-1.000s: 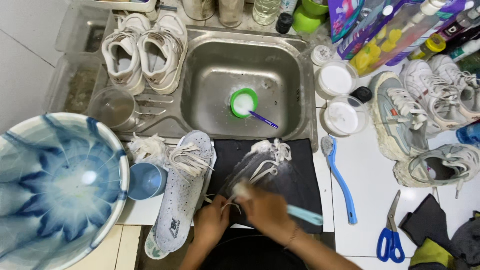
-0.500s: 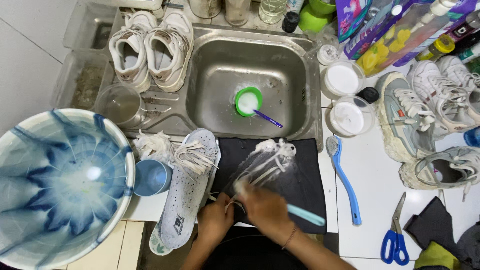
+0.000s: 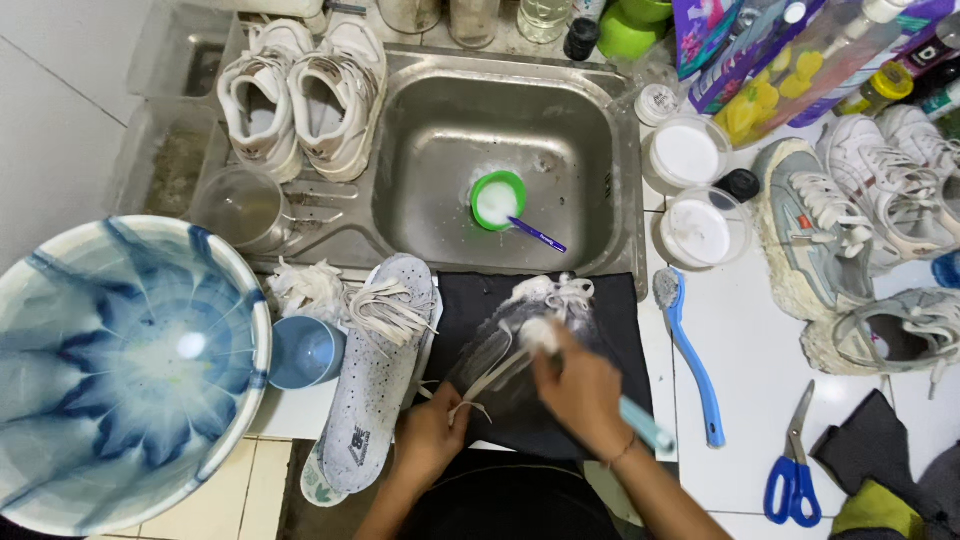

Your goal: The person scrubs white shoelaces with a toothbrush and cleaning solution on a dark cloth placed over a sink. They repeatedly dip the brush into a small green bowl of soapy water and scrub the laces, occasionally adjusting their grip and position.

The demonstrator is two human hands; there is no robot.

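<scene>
The shoelace [image 3: 505, 365] lies on the black mat [image 3: 610, 320] at the near edge of the desk [image 3: 750, 400], just in front of the sink [image 3: 450, 130], its long axis slanting from the near left up to a foamy bunch at the far right. The left hand [image 3: 432, 432] sits at the lace's near end, fingers pinched together on it, so the lace runs away from that hand up and to the right. The right hand [image 3: 580, 388] is over the far part of the lace, its fingers wrapped tightly around a light blue brush [image 3: 645, 425] whose handle sticks out toward the near right; the bristle end is hidden under the hand and the foam. Just left of the mat a grey insole [image 3: 375, 385] lies lengthwise with more white laces [image 3: 385, 305] heaped on its far end, and beside it stand a small blue cup [image 3: 305, 352] and a big blue and white bowl [image 3: 40, 300] holding cloudy water. In the sink a green cup [image 3: 498, 200] holds white foam and a purple-handled brush. Right of the mat lies a blue long-handled brush [image 3: 690, 360], then blue scissors [image 3: 795, 470]. Two round tubs [image 3: 700, 225] with white contents sit beyond it, near grey and white sneakers [image 3: 820, 240]. Another white pair [image 3: 300, 95] rests on the draining board.
</scene>
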